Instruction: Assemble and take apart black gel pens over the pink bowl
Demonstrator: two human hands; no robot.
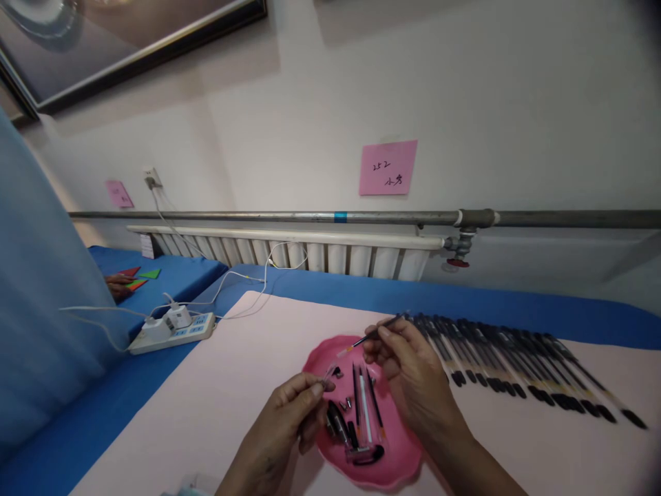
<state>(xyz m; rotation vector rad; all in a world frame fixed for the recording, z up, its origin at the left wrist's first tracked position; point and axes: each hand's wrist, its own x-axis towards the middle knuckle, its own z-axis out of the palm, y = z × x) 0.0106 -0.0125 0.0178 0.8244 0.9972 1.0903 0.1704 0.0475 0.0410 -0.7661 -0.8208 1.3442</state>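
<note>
My right hand [413, 372] pinches a pen refill [364, 338] with a dark ink column and a clear end, tilted down to the left. My left hand [284, 420] is closed at the fingertips on a small clear plastic piece, probably a pen barrel [329, 373], most of it hidden by the fingers. Both hands are over a pink scalloped plate [405, 475]. On it lie several refills [357, 399], a white stick [368, 406], black pen caps [338, 420] and small metal tips [347, 404]. The refill's clear end and the clear piece are apart.
A slanting row of assembled black pens [496, 351] lies right of the plate on pink paper [248, 386]. A power strip [173, 334] with chargers and white cables sits at left, near a blue curtain [46, 296]. Beyond it, another person's hand [118, 286] touches coloured triangles.
</note>
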